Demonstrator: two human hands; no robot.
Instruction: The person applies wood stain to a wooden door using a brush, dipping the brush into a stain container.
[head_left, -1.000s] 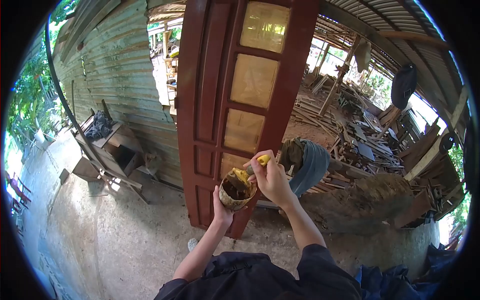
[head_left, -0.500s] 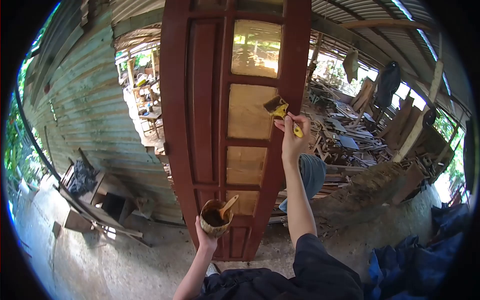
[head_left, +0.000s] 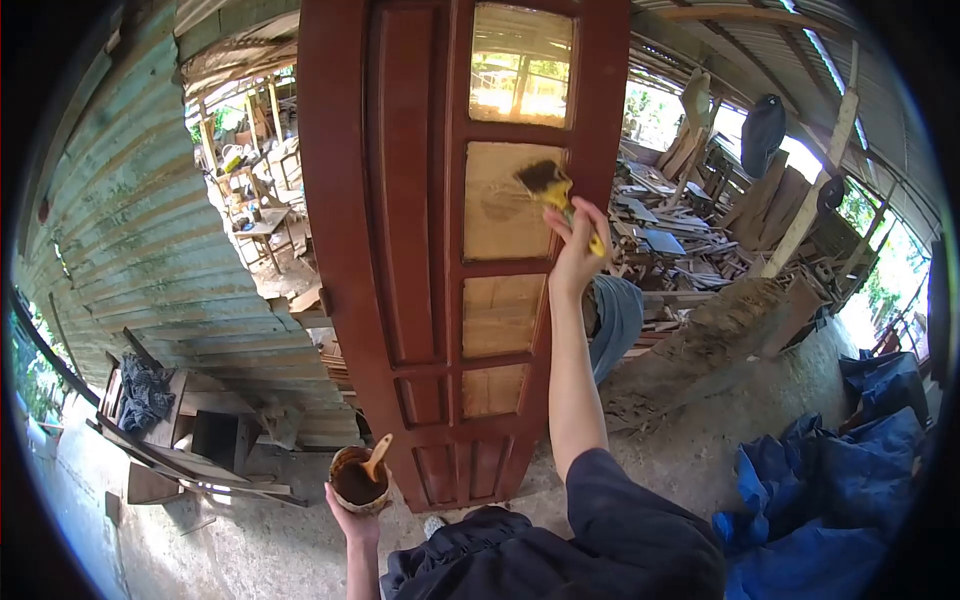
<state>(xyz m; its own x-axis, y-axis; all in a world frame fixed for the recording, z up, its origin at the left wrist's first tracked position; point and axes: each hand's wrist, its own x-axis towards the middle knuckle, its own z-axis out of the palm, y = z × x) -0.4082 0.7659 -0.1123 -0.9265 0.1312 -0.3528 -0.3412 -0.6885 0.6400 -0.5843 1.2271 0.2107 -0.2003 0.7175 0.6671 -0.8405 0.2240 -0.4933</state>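
A tall reddish-brown panelled door (head_left: 405,200) stands upright in front of me, with a column of pale glossy panes. My right hand (head_left: 578,245) grips a yellow-handled paintbrush (head_left: 560,195), its dark bristles over the upper part of the second visible pane (head_left: 490,235). A faint brownish patch shows on that pane, below and left of the bristles. Low on the left, my left hand (head_left: 350,522) is wrapped round a small round pot (head_left: 374,506) with dark brown stuff inside. Another brush with a wooden handle (head_left: 378,455) leans in the pot.
Corrugated metal sheeting (head_left: 150,240) forms a wall at left, with a wooden cabinet (head_left: 215,435) below it. Scrap wood (head_left: 670,225) is heaped behind the door on the right. A blue cloth (head_left: 620,320) hangs behind the door's right edge. Blue tarpaulin (head_left: 810,490) lies at lower right.
The paintbrush has moved left from the pane's right edge onto its surface. My left hand has carried the pot left and down, away from the door. The view has shifted slightly.
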